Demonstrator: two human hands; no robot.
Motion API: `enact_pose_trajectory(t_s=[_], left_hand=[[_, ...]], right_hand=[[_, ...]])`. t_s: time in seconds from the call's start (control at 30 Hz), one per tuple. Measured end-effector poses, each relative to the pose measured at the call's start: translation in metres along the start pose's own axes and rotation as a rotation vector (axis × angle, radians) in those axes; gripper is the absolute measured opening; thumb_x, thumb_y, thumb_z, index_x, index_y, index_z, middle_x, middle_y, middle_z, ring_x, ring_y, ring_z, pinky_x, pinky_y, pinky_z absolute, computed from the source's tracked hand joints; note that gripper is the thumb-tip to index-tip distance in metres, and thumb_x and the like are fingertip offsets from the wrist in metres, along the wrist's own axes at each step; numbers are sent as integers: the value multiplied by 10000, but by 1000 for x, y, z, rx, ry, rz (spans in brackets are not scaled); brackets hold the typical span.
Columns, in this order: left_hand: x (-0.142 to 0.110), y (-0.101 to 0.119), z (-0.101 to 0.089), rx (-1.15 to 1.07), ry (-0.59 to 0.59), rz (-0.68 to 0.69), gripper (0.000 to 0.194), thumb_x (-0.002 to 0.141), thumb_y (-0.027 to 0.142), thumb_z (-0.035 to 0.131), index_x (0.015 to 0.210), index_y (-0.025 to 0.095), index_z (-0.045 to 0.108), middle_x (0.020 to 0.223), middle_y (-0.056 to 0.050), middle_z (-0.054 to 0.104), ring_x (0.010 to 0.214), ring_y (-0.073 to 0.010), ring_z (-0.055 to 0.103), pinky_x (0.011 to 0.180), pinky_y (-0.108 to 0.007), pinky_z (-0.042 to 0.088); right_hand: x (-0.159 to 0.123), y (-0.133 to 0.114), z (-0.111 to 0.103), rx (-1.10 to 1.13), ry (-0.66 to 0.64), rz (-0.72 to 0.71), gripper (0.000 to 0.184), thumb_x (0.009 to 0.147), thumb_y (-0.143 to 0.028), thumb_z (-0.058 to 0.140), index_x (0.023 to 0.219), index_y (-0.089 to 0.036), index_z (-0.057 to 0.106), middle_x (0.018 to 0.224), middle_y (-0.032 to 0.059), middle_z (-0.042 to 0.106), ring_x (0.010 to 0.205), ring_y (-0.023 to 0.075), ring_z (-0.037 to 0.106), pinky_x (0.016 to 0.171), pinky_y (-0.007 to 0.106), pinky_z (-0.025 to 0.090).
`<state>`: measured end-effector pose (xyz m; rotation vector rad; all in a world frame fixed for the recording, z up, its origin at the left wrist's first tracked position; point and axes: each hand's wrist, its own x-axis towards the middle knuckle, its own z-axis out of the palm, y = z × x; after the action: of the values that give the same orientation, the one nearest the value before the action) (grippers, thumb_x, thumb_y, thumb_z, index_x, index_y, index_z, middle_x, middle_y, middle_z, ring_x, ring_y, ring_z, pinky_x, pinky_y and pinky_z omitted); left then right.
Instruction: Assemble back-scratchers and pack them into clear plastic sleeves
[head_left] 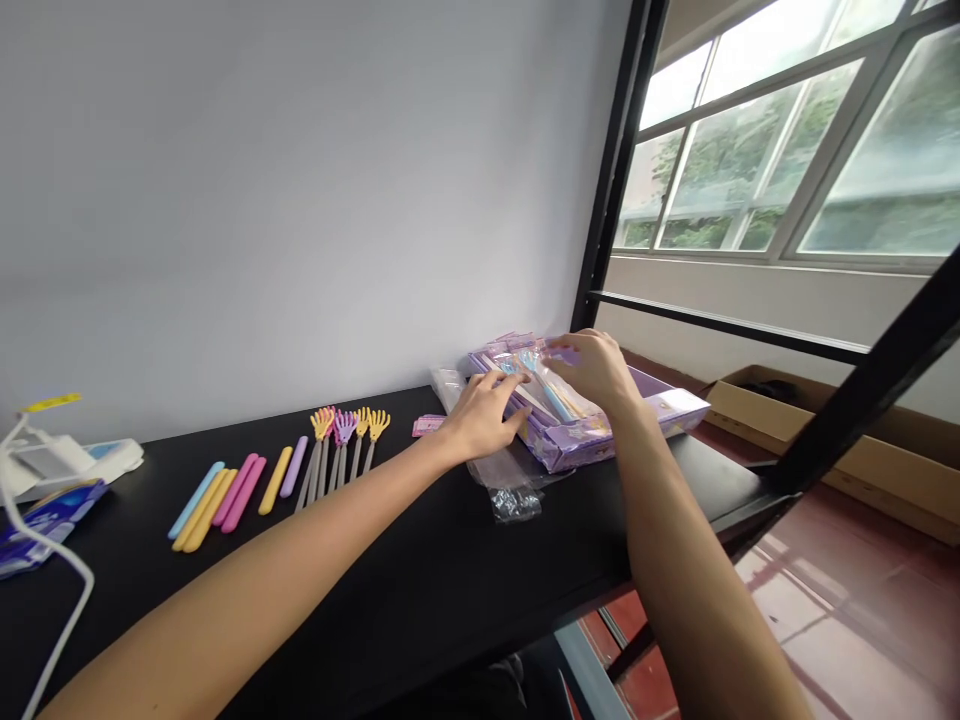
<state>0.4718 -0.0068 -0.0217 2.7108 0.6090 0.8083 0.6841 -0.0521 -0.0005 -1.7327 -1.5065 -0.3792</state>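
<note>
A purple display box lies at the right end of the black table, holding clear-bagged back scratchers with blue and other pale parts. My left hand is over the box's left edge, fingers apart. Above the bagged pieces, my right hand reaches in from the right, its fingers bent and thumb apart; nothing shows between them. Clear plastic bags lie beside and partly under the left hand. To the left rest several hand-shaped scratcher heads on metal rods, their lower ends partly behind my left forearm.
Coloured handles lie in a row on the black table. Pink cards sit near the wall. At far left are a white device, its cable and a blue packet. A black frame post rises behind the box; cardboard boxes stand beyond.
</note>
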Motion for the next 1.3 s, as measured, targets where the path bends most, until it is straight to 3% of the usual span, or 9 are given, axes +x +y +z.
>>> enact_pose_trajectory(t_s=[0.13, 0.33, 0.47, 0.57, 0.7, 0.93, 1.07, 1.17, 1.3], left_hand=[[-20, -13, -41, 22, -58, -4, 478, 933, 327, 580, 1400, 223, 567, 1342, -136, 612, 1255, -305, 574, 1094, -438, 438], [-82, -51, -134, 236, -97, -282, 261, 929, 371, 521, 936, 217, 732, 861, -82, 716, 738, -231, 655, 680, -315, 454], [-131, -72, -166, 261, -96, -437, 227, 908, 380, 541, 831, 238, 700, 665, -31, 657, 552, -188, 550, 556, -296, 339], [-164, -85, -169, 244, 7, -496, 206, 882, 388, 578, 763, 244, 664, 572, -4, 601, 507, -172, 509, 538, -289, 300], [-193, -91, -167, 179, -7, -601, 152, 854, 357, 597, 751, 248, 620, 433, 43, 540, 399, -157, 503, 532, -281, 309], [-193, -79, -166, 253, -45, -627, 172, 929, 314, 495, 840, 238, 621, 467, 51, 597, 326, -149, 501, 567, -285, 352], [-194, -79, -164, 315, -29, -643, 140, 929, 316, 508, 1011, 259, 606, 536, 58, 624, 346, -164, 516, 582, -296, 357], [-194, -81, -159, 389, -18, -671, 159, 879, 285, 576, 1035, 259, 590, 676, 15, 685, 454, -190, 591, 605, -304, 372], [-192, -82, -150, 518, -53, -695, 295, 816, 194, 594, 1103, 258, 569, 828, -49, 721, 751, -266, 702, 659, -305, 418]], right_hand=[[3, -54, 4, 181, 90, -112, 236, 893, -288, 552, 913, -203, 772, 868, 82, 733, 871, 234, 644, 888, 384, 472], [13, -157, 28, 324, -464, -234, 206, 847, -331, 616, 905, -193, 758, 741, 38, 739, 694, 176, 641, 707, 302, 448], [-1, -204, 65, 231, -732, -268, 36, 769, -232, 648, 750, -209, 668, 607, 16, 685, 618, 182, 635, 650, 301, 441], [-24, -217, 92, 240, -869, -230, 142, 731, -193, 677, 674, -247, 558, 554, 1, 635, 587, 199, 630, 590, 308, 430], [-49, -216, 106, 163, -821, -219, 217, 700, -171, 700, 668, -259, 505, 549, 18, 588, 598, 235, 614, 563, 334, 400], [-46, -204, 101, -43, -771, -79, 265, 625, -196, 718, 817, -237, 541, 512, -11, 560, 639, 263, 656, 580, 343, 441], [-36, -196, 96, 320, -866, 148, 347, 619, -185, 736, 910, -217, 549, 520, -29, 597, 529, 195, 616, 545, 322, 492], [-32, -194, 87, 707, -824, 289, 388, 620, -142, 739, 968, -195, 575, 608, -22, 637, 543, 137, 583, 517, 260, 487], [-33, -199, 78, 905, -856, 313, 192, 708, -184, 770, 868, -152, 669, 677, 6, 618, 604, 101, 579, 550, 211, 509]])
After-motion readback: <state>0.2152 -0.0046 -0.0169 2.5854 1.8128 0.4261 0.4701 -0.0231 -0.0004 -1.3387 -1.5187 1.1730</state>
